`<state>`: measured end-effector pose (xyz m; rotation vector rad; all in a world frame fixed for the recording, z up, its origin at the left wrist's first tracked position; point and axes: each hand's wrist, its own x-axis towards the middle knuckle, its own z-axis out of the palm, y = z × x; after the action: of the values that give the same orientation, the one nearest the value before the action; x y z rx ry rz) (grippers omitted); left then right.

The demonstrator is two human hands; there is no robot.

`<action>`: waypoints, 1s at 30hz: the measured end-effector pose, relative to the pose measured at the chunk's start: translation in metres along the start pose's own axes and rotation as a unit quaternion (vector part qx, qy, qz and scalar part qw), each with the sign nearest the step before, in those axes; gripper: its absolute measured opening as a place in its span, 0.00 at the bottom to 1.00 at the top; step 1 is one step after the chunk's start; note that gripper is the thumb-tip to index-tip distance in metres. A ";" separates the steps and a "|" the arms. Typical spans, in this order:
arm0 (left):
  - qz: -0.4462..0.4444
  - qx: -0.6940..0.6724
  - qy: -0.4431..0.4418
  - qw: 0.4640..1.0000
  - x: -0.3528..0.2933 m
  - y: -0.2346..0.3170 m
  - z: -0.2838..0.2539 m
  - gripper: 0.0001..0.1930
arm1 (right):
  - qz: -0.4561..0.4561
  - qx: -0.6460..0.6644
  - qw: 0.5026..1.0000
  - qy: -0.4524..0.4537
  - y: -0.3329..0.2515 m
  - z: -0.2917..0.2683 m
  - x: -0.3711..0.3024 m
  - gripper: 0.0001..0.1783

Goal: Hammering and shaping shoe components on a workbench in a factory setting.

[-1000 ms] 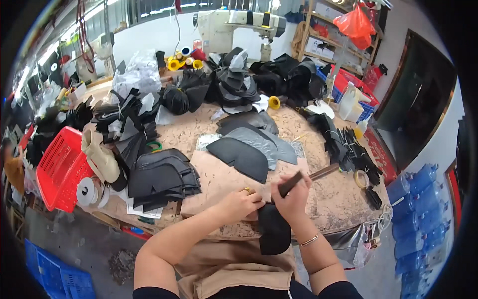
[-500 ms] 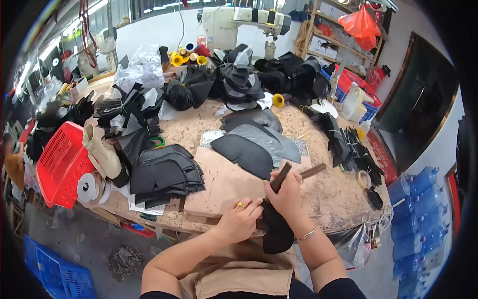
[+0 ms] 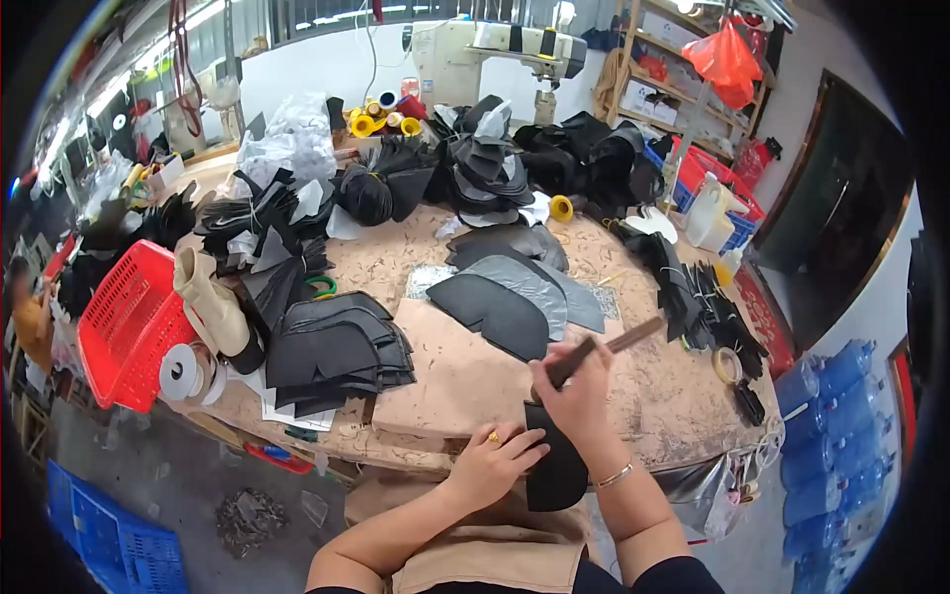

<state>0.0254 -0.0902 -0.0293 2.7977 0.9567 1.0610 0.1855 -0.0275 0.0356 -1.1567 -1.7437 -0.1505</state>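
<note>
In my right hand (image 3: 577, 391) is a hammer-like tool (image 3: 574, 362) with a dark brown block and a brown handle (image 3: 635, 335) sticking out to the right. My right fingers wrap round it close to the block, above a black leather-like piece (image 3: 556, 465). This piece lies at the table's front edge, its lower end hanging over toward my apron. My left hand (image 3: 498, 457), with a ring, holds the piece by its left side, fingers bent over it and thumb hidden. Beyond my hands are a black cut piece (image 3: 487, 309) and grey ones (image 3: 529, 277), overlapping on a pale board (image 3: 445, 381).
A stack of black cut pieces (image 3: 332, 346) lies left, beside a beige boot (image 3: 213, 307) and a red basket (image 3: 129, 327). Bundled black pieces (image 3: 475, 168) line the back before a sewing machine (image 3: 495, 49). A tape roll (image 3: 725, 364) lies right; blue water bottles (image 3: 831, 436) stand beyond.
The brown tool has tilted lower in my right hand, its block now angled toward the piece. My left fingers have spread further over the black piece, which shows flatter. The whole view has shifted slightly.
</note>
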 end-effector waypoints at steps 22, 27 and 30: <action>-0.380 -0.479 0.465 0.640 -0.037 -0.101 -0.151 0.15 | 0.146 -0.097 0.980 0.091 0.071 -0.027 -0.096 0.28; -0.364 -0.474 0.507 0.621 -0.056 -0.094 -0.144 0.13 | 0.092 -0.164 0.979 0.073 0.061 -0.036 -0.105 0.24; -0.354 -0.488 0.510 0.614 -0.059 -0.089 -0.140 0.12 | 0.093 -0.137 0.985 0.056 0.049 -0.040 -0.090 0.21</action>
<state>-0.1417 -0.0787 0.0251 0.6746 0.8530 2.0507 0.2524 -0.0804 -0.0335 -1.4742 -1.5391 -0.3437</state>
